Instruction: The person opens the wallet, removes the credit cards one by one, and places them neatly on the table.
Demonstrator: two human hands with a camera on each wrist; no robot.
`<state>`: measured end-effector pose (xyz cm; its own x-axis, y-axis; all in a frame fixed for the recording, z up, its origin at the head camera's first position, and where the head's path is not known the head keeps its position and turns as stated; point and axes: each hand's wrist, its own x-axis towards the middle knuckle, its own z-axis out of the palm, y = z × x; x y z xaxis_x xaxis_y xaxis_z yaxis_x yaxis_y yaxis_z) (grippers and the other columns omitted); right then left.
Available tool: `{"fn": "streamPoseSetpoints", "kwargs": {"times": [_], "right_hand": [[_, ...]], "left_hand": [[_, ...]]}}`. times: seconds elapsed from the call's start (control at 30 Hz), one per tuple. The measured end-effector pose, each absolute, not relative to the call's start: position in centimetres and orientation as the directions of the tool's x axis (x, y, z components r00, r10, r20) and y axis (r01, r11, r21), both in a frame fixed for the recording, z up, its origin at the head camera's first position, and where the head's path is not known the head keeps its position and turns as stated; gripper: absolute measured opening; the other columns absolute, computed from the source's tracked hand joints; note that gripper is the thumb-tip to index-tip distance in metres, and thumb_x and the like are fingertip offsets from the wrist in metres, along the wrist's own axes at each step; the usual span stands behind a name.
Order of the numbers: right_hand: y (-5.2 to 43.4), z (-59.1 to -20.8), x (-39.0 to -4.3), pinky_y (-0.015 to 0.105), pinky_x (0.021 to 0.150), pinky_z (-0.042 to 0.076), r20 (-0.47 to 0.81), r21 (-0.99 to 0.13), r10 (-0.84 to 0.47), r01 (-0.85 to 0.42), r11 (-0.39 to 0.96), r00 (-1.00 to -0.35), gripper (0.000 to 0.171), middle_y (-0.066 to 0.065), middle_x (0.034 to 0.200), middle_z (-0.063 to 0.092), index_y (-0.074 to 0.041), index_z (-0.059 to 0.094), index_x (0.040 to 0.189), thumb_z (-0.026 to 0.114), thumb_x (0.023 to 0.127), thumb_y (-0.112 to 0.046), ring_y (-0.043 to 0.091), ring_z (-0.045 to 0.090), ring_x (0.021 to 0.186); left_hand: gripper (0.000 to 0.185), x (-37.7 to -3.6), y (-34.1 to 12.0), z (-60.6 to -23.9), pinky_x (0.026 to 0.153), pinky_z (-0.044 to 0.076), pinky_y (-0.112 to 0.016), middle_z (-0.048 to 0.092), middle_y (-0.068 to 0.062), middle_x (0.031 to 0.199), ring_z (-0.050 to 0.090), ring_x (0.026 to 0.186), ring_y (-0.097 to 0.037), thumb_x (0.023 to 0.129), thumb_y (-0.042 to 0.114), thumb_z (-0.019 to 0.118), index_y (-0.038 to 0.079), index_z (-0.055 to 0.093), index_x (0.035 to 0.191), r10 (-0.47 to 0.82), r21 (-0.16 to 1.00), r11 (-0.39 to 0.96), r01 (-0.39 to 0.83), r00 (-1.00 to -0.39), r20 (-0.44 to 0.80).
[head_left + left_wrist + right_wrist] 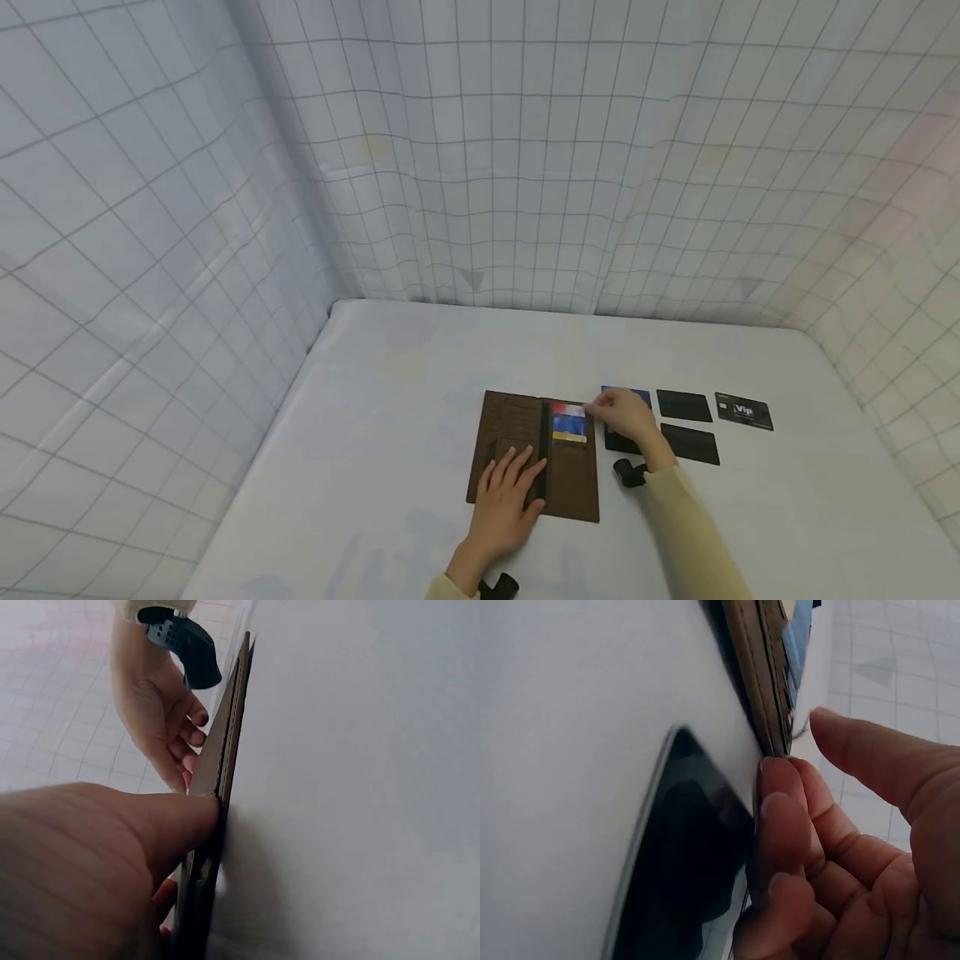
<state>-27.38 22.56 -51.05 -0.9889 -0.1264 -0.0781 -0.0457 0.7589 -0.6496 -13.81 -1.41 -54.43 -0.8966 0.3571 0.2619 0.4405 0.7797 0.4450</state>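
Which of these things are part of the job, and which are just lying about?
Part of the job:
Left hand, resting on the wallet
Right hand, at its edge
Open wallet
Colourful cards in its pocket
Probably the loose cards beside it

Just there, seemingly:
White table
Checked curtain
Black wrist devices

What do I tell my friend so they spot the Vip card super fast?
On the white table, find the open brown wallet. Go right, past it, to the loose cards, all the way to the one farthest right: that's the Vip card. It says "Vip" in white, unlike the plain dark cards beside it.
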Motion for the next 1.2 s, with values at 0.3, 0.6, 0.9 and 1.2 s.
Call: {"fn": "streamPoseSetpoints", "kwargs": {"times": [0.3, 0.6, 0.9, 1.2], "right_hand": [[20.8, -50.3, -28.7, 0.031, 0.054, 0.042, -0.200, -0.621, -0.081, 0.062, 0.781, -0.976, 0.034, 0.003, 0.074, 0.061, -0.007, 0.067, 0.081, 0.076, 0.078, -0.040, 0.018, 0.054, 0.060], [20.4, -50.4, -29.0, 0.031, 0.054, 0.041, -0.202, -0.599, -0.066, 0.070, 0.797, -0.977, 0.031, 0.001, 0.074, 0.061, -0.008, 0.068, 0.081, 0.077, 0.078, -0.038, 0.017, 0.054, 0.059], [20.7, -50.5, -29.5, 0.032, 0.057, 0.042, -0.227, -0.608, -0.125, 0.041, 0.793, -0.966, 0.030, 0.002, 0.076, 0.060, -0.006, 0.067, 0.079, 0.077, 0.078, -0.035, 0.018, 0.052, 0.066], [20.7, -50.7, -29.4, 0.035, 0.062, 0.043, -0.216, -0.640, -0.125, 0.044, 0.767, -0.968, 0.029, 0.003, 0.079, 0.062, -0.004, 0.068, 0.080, 0.075, 0.080, -0.032, 0.021, 0.053, 0.072]], "left_hand": [[0.048, -14.1, -1.5, -54.5, 0.105, 0.020, -0.054, 0.036, -0.004, 0.148, 0.024, 0.137, -0.028, 0.092, 0.026, 0.059, 0.018, 0.049, 0.138, 0.357, 0.466, 0.774, 0.429, -0.903, 0.239], [0.048, -14.0, -1.7, -54.5, 0.104, 0.020, -0.055, 0.035, -0.004, 0.148, 0.024, 0.137, -0.029, 0.092, 0.027, 0.058, 0.019, 0.049, 0.139, 0.365, 0.468, 0.769, 0.435, -0.900, 0.238], [0.048, -14.0, -1.8, -54.8, 0.103, 0.021, -0.055, 0.036, -0.004, 0.147, 0.025, 0.136, -0.029, 0.092, 0.029, 0.059, 0.019, 0.049, 0.138, 0.367, 0.455, 0.769, 0.449, -0.893, 0.261], [0.048, -13.9, -1.9, -54.8, 0.104, 0.021, -0.055, 0.034, -0.003, 0.148, 0.024, 0.137, -0.028, 0.094, 0.029, 0.056, 0.019, 0.048, 0.140, 0.374, 0.456, 0.767, 0.450, -0.893, 0.252]]}}
